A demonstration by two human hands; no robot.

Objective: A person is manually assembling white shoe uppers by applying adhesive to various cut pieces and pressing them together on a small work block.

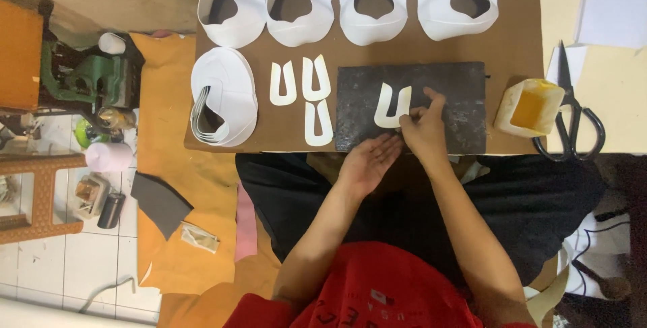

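Open room on the dark grey rectangular stone slab (458, 92) right of the white U-shaped cut piece (391, 106), up to the slab's right edge. Just beyond, blocked by a yellowish open plastic glue tub (529, 107) and black-handled scissors (570, 116). Leftward, hemmed by three more white U-shaped pieces (309, 99) on the brown desk (512, 38). Far edge lined with white curved cut-out stacks (350, 1); bare strip between those and the slab.

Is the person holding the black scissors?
No, the black scissors lie alone beside the yellow tub, while the right hand touches a white U-shaped piece.
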